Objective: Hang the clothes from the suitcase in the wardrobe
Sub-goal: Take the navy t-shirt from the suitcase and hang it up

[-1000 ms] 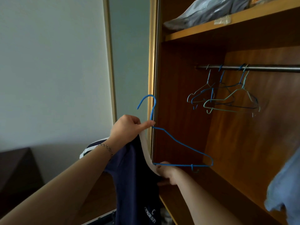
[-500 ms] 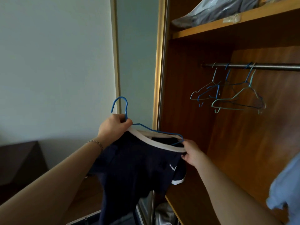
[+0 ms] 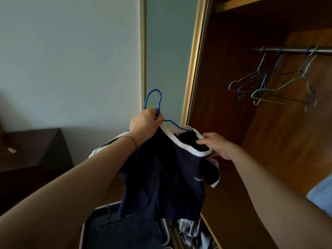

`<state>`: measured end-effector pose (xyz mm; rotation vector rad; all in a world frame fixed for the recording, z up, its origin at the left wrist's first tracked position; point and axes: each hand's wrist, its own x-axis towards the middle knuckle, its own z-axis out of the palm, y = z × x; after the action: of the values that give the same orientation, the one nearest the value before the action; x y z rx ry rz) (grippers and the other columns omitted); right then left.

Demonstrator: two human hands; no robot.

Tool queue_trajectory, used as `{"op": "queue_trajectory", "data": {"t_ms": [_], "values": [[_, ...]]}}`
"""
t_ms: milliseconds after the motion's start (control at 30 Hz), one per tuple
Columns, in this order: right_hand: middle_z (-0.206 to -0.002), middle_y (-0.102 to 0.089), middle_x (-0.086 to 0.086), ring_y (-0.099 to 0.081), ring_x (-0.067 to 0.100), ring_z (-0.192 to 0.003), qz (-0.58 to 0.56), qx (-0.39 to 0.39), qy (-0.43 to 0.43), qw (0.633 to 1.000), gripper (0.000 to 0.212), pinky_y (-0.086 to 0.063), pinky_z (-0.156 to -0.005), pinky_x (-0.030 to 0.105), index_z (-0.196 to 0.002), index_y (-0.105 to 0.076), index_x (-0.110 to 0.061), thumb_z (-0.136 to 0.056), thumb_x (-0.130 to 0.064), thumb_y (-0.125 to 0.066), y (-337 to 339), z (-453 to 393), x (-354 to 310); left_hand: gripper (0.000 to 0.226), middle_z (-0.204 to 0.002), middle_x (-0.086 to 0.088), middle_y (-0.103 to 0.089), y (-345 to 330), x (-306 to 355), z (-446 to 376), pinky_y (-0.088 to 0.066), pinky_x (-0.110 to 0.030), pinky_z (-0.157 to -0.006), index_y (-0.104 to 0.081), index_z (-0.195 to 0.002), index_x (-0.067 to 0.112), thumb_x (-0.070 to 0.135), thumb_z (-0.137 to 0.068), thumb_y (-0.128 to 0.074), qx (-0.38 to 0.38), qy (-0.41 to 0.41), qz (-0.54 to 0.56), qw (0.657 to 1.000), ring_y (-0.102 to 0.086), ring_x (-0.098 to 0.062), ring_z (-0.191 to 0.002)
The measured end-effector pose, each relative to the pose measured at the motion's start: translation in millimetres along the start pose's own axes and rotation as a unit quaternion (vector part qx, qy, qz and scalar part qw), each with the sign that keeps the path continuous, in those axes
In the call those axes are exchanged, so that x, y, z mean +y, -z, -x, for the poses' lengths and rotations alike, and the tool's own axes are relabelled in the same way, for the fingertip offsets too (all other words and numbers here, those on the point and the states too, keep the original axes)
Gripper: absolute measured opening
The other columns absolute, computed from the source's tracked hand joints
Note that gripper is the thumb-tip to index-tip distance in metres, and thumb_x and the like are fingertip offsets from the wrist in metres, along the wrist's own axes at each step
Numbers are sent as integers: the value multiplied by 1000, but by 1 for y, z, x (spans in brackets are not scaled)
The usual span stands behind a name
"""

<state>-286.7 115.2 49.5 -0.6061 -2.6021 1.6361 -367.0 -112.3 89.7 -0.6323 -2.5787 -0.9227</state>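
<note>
Left hand pinching the blue wire hanger at the base of its hook, clenched on the neck, likely keeping the hook free and upright for the rail later. Right hand gripping the white-trimmed collar of the navy t-shirt, fingers curled over the rim, apparently tugging the neckline over the hanger's right shoulder. Holding the whole thing in mid-air just outside the wardrobe, left of its gold door frame and below the level of the rail, probably for elbow room while seating the shirt. Hanging above the open suitcase, which sits on the floor at the wardrobe's foot. Shirt looking dark navy with white banding at collar and sleeve cuff, small white logo text on the chest, too small for reading. Fabric drooping limp and bunched, one sleeve folding under near the right hand, so seeming not yet squared on the hanger. Hanger arm showing only partly above the collar; rest hidden inside the shirt. Empty wire hangers in blue and teal dangling from the rail inside the wardrobe, well apart from the hands. Judging the step as dressing the hanger, with hooking onto the rail still pending.
</note>
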Motion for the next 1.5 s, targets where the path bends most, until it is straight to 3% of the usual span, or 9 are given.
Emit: {"op": "queue_trajectory", "data": {"t_ms": [167,300,500,700,833,967,1200,1333,1500], "values": [[-89,-70,5,-68,20,-78,64,-1,56,996,29,-53,-56,31,-99,-68,-11,-91,-37,-60,-6,-2,-4,24,-79,-4,-64,-11,3,12,-43,-31,-61,-61,-86,12,30,-94,-46,10,-43,4,999,-58,-25,-73],[-75,-54,-5,-55,15,-66,359,109,125,918,44,-38,-58,32,-68,-63,-19,-83,-60,-57,8,-8,0,26,-73,-4,-61,-12,-6,14,-37,-29,-57,-58,-81,10,29,-95,-46,4,-35,30,999,-56,-25,-69],[-92,-49,-4,-53,16,-87,234,186,241,923,24,-42,-70,28,-69,-51,-24,-84,-30,-68,-12,-15,1,22,-62,9,-51,-14,0,17,-30,-17,-50,-56,-81,13,26,-97,-47,7,-49,89,995,-49,-8,-57],[-81,-54,-6,-56,15,-76,222,252,221,916,32,-40,-58,25,-116,-52,-17,-87,-14,-62,-13,-21,-2,19,-67,2,-57,-16,5,21,-30,-17,-50,-55,-84,15,25,-98,-47,7,-86,77,993,-51,-15,-60],[-89,-56,-2,-56,17,-82,254,256,231,904,13,-36,-58,20,-93,-66,-17,-87,-12,-56,-9,-26,-5,17,-67,4,-56,-18,3,21,-29,-16,-50,-55,-85,16,25,-97,-47,23,-97,80,992,-50,-13,-59],[-95,-51,-2,-51,12,-81,274,190,264,905,15,-38,-64,22,-100,-64,-13,-91,-22,-55,-19,-24,-16,16,-69,4,-57,-20,0,20,-28,-14,-51,-54,-86,15,24,-97,-48,24,-106,73,991,-51,-13,-60],[-95,-55,-3,-52,19,-89,438,275,341,785,20,-41,-67,34,-90,-67,-18,-90,-36,-59,-11,-32,-16,10,-77,11,-59,-14,-16,8,-38,-19,-61,-60,-89,23,32,-88,-64,-40,-107,97,989,-54,-6,-70],[-86,-61,3,-60,27,-82,357,280,304,838,22,-40,-65,35,-89,-62,-10,-96,-27,-51,5,-35,-10,40,-97,6,-57,2,-41,-1,-44,-26,-79,-60,-119,26,17,-82,-71,-53,-81,91,991,-55,-12,-89],[-95,-63,-1,-59,15,-84,280,290,327,855,20,-36,-68,26,-99,-65,-13,-98,-20,-46,9,-35,-12,30,-88,6,-59,5,-64,2,-42,-29,-70,-66,-103,26,34,-77,-76,-86,-30,14,996,-56,-16,-82]]}}
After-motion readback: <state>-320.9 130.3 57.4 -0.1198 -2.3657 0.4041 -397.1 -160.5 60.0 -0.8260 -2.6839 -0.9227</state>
